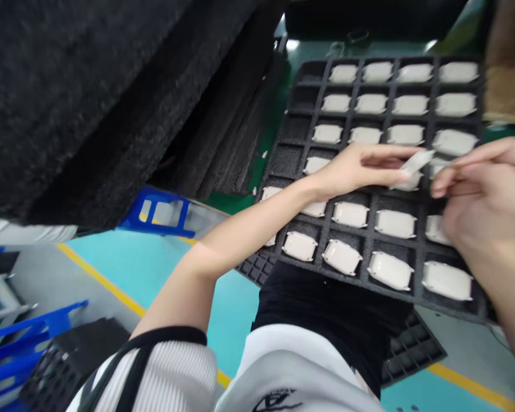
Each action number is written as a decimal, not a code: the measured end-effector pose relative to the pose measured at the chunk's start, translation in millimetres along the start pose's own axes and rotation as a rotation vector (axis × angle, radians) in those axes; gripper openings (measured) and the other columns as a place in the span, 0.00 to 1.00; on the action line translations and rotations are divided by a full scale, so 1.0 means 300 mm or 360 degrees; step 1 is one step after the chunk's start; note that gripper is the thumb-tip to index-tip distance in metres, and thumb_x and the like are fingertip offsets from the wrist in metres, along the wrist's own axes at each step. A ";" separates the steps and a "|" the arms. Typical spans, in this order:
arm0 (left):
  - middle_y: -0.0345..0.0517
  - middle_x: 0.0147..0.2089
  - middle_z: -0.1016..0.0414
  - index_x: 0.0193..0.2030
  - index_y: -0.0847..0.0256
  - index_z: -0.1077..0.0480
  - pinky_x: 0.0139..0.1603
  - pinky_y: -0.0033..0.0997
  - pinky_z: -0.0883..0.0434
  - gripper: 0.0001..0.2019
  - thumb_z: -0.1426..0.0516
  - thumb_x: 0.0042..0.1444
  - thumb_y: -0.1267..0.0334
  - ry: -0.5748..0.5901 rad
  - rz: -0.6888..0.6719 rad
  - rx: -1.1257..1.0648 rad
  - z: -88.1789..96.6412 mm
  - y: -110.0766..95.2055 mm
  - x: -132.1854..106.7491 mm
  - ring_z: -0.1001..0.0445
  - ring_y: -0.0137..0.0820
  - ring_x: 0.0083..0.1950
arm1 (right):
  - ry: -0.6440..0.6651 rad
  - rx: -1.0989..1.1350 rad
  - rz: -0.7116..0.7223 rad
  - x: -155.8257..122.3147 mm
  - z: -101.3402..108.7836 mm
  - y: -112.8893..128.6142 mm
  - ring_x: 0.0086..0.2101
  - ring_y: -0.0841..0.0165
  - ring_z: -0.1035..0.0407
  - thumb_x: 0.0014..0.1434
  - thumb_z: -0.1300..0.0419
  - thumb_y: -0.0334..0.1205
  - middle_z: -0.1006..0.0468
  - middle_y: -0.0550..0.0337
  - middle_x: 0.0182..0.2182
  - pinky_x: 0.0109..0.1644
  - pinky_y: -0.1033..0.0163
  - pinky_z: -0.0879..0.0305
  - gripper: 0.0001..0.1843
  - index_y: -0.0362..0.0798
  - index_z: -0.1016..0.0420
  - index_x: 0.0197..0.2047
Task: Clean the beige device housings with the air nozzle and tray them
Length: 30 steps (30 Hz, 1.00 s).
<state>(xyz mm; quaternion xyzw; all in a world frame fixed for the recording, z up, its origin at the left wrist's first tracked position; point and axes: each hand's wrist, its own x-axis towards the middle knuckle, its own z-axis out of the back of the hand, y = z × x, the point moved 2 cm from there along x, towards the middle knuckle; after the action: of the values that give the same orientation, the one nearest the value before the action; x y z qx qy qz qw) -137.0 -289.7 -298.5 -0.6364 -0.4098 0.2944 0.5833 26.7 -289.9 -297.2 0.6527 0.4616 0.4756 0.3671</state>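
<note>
A black foam tray [285,155] with square pockets lies in front of me, most pockets holding a white plastic housing [395,223]. My left hand [364,166] reaches across it and pinches a white plastic housing [417,162], tilted on edge, between thumb and fingers. Beneath that one, part of another white piece shows in its pocket. My right hand [491,189] is over the tray's right side, fingers curled and pressed together. What the right fingertips hold, if anything, is hidden. A white housing [438,166] sits right beside those fingertips.
Thick black foam slabs [223,120] are stacked close on the left. Blue plastic stools [158,212] stand on the floor beyond. A black perforated crate [75,366] is at lower left. More black trays [416,346] lie below, near my legs. A brown object [508,91] is at far right.
</note>
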 end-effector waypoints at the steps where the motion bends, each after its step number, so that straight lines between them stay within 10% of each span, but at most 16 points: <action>1: 0.47 0.49 0.24 0.52 0.67 0.29 0.54 0.32 0.34 0.22 0.39 0.47 0.70 -0.0032 0.0022 -0.0003 0.001 0.003 0.000 0.28 0.37 0.53 | 0.0067 0.0000 0.0071 0.002 0.002 -0.001 0.14 0.73 0.37 0.42 0.46 0.20 0.32 0.65 0.12 0.16 0.63 0.49 0.13 0.45 0.26 0.19; 30: 0.48 0.53 0.25 0.48 0.55 0.26 0.60 0.39 0.36 0.24 0.33 0.42 0.58 -0.0340 0.0390 0.0145 -0.002 -0.012 -0.012 0.30 0.44 0.57 | 0.0255 0.0071 -0.0289 0.007 -0.004 0.004 0.13 0.78 0.42 0.43 0.47 0.33 0.32 0.69 0.12 0.18 0.72 0.45 0.02 0.46 0.35 0.22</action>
<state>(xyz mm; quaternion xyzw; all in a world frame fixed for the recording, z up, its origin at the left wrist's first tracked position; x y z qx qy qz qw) -139.0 -293.2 -295.2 -0.6196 -0.3751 0.4476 0.5245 26.0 -288.3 -295.1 0.5760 0.5572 0.4806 0.3559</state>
